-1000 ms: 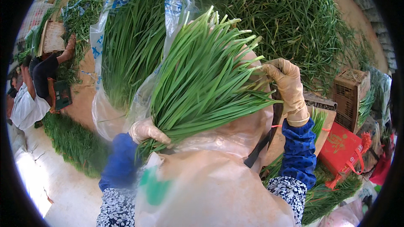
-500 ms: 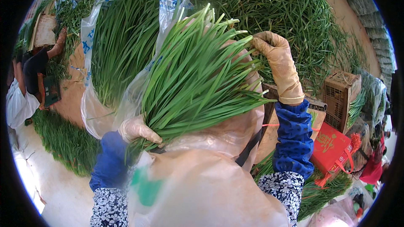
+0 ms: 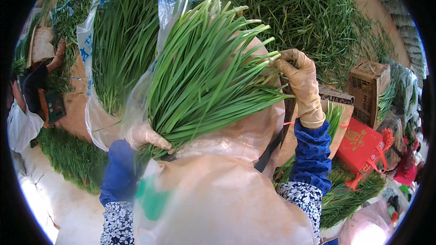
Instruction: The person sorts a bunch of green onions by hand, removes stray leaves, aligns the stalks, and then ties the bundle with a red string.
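A fanned bunch of garlic chives (image 3: 204,81) lies across my lap, its pale stem ends spread toward the far right. In a whitish glove, my left hand (image 3: 149,137) is closed round the leafy end at the near left. My right hand (image 3: 297,70), in a stained tan glove, pinches a few pale stem ends at the bunch's right side. Beyond my left hand, a clear plastic bag (image 3: 89,88) with blue print stands open around a large upright mass of chives (image 3: 122,50).
A big heap of loose chives (image 3: 290,13) covers the far ground. To the right are a brown crate (image 3: 363,93), a red bag (image 3: 359,143) and a cardboard box (image 3: 338,124). Tied chives (image 3: 70,159) lie at left, near another person's foot (image 3: 58,54).
My right hand has come slightly nearer along the stem ends, still pinching. The view has shifted a little. My left hand keeps its hold on the bunch.
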Motion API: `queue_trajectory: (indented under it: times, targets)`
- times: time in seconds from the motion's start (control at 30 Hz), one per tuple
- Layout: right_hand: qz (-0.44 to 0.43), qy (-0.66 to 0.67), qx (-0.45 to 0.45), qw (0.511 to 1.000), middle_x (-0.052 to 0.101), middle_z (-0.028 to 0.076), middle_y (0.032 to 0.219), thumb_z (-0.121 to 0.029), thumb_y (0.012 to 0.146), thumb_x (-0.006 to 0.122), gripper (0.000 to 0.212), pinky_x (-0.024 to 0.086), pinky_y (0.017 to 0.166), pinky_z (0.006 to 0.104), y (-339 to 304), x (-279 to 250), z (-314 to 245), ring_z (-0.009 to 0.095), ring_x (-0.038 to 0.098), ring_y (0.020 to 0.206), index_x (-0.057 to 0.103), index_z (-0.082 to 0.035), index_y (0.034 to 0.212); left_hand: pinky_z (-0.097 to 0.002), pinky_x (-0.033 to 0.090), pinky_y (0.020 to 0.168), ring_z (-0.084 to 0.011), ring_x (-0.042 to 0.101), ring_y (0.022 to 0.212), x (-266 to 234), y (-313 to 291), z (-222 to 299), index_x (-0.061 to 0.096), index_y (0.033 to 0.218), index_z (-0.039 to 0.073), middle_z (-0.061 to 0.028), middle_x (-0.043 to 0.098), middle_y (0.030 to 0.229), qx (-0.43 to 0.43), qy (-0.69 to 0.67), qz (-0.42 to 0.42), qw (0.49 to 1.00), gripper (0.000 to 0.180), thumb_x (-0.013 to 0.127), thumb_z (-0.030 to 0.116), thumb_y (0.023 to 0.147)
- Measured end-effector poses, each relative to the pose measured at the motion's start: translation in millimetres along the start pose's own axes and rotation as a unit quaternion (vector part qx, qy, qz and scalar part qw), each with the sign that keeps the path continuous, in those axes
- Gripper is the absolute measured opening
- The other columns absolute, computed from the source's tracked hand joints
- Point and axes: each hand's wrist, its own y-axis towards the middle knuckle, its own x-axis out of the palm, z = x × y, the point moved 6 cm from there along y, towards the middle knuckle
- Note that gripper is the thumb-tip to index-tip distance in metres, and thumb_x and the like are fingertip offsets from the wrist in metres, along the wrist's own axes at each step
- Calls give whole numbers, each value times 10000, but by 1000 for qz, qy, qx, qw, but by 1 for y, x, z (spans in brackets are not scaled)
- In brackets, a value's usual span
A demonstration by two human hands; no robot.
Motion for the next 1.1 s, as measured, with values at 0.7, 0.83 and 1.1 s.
queue_trajectory:
  times: [0.7,0.83,1.1]
  targets:
    - [-69,-183,54,979,701,111,863,-57,811,784,240,535,777,322,-65,8,-33,215,680,851,758,-41,1050,-377,589,822,-254,710,901,-13,-1,-14,640,1279,-14,-151,727,1077,-27,26,13,999,646,835,-43,665]
    - [-19,-97,166,981,717,114,895,-90,841,795,270,536,753,314,-58,11,-24,199,682,828,736,-10,1092,-370,590,802,-253,712,901,-7,0,-11,625,1290,-18,-151,727,1073,-14,30,-4,999,672,841,-25,654]
    - [-1,-300,87,950,741,174,828,-409,869,770,433,544,742,338,-7,25,-46,218,708,747,769,-16,1049,-382,578,896,-258,687,1051,-2,-2,-7,571,1380,1,-159,686,1231,-14,13,-12,1000,797,839,-63,632]
